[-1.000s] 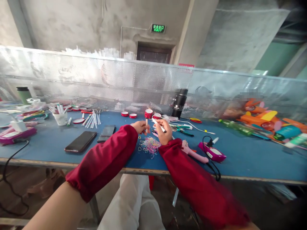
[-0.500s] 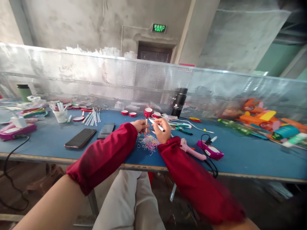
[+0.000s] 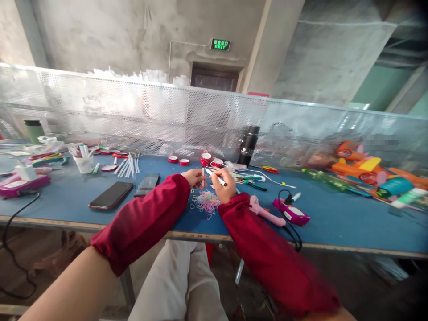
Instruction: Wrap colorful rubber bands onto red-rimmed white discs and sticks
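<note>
My left hand (image 3: 195, 177) is closed on a thin wooden stick (image 3: 203, 177), held upright above the blue table. In my right hand (image 3: 224, 186) is a white marker (image 3: 216, 177) with a black end, gripped like a pen, its tip pointing at the stick's upper part. Whether the tip touches the stick I cannot tell. Below both hands lies a loose pile of small coloured rubber bands (image 3: 206, 202). Just beyond the hands stand red tape rolls (image 3: 205, 159).
A pink glue gun (image 3: 267, 213) and a purple power strip (image 3: 292, 211) lie to the right. A black bottle (image 3: 249, 146) stands behind. On the left are a phone (image 3: 111, 195), white sticks (image 3: 127, 165) and a cup of markers (image 3: 83, 164). Orange toys (image 3: 361, 165) sit far right.
The view has tilted and shifted slightly. Both hands keep their grips on the stick and the marker, with almost no movement between them.
</note>
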The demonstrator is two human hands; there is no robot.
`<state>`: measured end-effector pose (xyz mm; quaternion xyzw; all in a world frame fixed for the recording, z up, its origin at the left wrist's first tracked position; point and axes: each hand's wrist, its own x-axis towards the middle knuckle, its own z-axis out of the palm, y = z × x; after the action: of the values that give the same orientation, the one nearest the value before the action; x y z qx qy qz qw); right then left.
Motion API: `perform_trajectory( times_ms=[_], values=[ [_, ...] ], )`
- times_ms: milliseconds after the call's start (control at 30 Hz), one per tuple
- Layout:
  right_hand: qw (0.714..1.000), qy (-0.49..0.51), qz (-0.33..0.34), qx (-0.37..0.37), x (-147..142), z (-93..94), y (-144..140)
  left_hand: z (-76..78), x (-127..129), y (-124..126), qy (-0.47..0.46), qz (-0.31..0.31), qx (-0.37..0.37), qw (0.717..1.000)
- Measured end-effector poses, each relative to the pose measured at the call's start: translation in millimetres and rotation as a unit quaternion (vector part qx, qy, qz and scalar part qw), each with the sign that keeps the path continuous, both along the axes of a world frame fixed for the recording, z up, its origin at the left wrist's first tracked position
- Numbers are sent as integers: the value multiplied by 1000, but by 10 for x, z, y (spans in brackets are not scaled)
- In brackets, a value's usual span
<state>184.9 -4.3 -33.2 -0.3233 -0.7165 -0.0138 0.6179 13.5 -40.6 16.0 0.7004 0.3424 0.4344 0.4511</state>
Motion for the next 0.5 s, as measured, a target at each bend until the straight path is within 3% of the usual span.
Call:
perform_trajectory(
  times_ms=[233,500],
  values=[
    [1000,-6,4,-2,11,-11,21,-9,30,48,9,17,1,1000],
    [1000,-16,4,1,10,-6,19,104,-15,-231,-3,0,49,999]
  ],
)
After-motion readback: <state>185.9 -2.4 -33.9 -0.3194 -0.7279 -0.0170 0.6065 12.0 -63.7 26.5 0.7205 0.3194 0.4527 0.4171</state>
